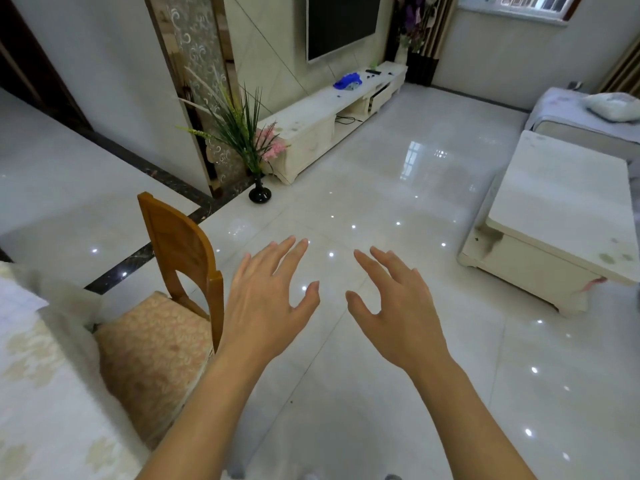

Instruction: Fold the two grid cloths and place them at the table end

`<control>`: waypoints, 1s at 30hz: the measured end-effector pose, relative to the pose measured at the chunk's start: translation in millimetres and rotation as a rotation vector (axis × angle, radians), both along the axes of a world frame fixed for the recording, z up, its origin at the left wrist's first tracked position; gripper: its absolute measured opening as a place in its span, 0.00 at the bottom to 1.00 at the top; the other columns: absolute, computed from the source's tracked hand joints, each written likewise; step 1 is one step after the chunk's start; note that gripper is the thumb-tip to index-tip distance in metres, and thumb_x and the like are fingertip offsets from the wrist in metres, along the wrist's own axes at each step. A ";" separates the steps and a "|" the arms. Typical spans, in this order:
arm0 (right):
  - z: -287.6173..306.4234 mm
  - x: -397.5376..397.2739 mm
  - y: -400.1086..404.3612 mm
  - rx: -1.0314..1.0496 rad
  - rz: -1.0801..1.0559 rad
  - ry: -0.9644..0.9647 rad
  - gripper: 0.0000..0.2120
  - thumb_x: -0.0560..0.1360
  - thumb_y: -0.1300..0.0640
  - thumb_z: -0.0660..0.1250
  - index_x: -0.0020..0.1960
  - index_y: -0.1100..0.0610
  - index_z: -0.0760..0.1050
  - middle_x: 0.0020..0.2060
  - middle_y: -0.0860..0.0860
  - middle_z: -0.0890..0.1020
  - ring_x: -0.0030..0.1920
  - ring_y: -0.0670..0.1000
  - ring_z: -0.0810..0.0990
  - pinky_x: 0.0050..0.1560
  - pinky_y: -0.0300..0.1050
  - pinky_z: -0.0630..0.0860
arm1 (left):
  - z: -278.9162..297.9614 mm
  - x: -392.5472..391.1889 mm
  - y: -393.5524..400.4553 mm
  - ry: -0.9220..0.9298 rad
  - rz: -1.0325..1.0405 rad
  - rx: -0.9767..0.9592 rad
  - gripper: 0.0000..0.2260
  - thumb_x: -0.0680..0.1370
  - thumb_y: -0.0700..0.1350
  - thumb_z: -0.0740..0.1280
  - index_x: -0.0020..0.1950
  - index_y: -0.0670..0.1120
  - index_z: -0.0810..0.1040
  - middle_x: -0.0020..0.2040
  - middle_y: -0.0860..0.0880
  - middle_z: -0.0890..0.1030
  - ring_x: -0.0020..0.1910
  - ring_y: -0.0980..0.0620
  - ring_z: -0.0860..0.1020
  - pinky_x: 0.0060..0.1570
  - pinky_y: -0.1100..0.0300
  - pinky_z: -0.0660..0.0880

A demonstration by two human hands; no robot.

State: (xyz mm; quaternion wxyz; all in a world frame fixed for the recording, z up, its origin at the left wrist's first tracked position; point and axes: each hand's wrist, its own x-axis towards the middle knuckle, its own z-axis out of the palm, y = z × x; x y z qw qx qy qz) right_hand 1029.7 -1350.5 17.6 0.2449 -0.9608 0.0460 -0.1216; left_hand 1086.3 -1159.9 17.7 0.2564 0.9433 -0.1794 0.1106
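1. Your left hand (266,299): bare, fingers spread, palm down, held in the air over the glossy white tiled floor (398,393). It holds nothing.

2. Your right hand (398,306): bare, fingers spread and slightly curled, just beside the left, apart from it. It too holds nothing.

3. Desk with a cream floral-patterned cover (38,393): at your near left, only its corner in view. A pale cloth with a faint grid of lines (17,303) lies on its far part at the picture's edge, possibly one of the two grid cloths. Too little shows to be sure, and the second cloth is not in view.

4. Handling, as a judgement: a cloth of this kind should be light, soft and limp, not fragile, and liable to slide on the smooth cover. Take it by two adjacent corners, one per hand, pinching between thumb and fingers, so the edge hangs straight for the fold.

5. Wooden chair with an orange-brown back and patterned seat cushion (180,258): beside the desk, between your left arm and the desk corner. Mind it when you turn left.

6. White low coffee table (561,209): well apart, to your right.

7. Black vase with green grasses and pink flowers (259,194): farther off, on the floor.

8. White television cabinet (329,119): along the far wall.
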 end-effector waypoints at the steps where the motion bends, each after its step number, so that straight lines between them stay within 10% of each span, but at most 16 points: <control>1: -1.3 12.0 -1.9 -0.002 0.005 -0.003 0.28 0.78 0.41 0.63 0.76 0.43 0.63 0.76 0.46 0.66 0.77 0.51 0.61 0.77 0.59 0.58 | -0.5 10.1 -1.7 0.000 0.003 -0.002 0.28 0.78 0.62 0.58 0.77 0.55 0.65 0.75 0.52 0.69 0.74 0.48 0.67 0.74 0.42 0.61; 30: -7.1 446.9 -141.1 0.054 0.369 -0.003 0.31 0.75 0.37 0.53 0.76 0.43 0.64 0.76 0.46 0.65 0.78 0.50 0.59 0.76 0.59 0.58 | 3.5 357.3 -139.6 0.027 0.328 0.143 0.27 0.78 0.60 0.58 0.76 0.54 0.66 0.74 0.53 0.70 0.74 0.51 0.67 0.75 0.47 0.60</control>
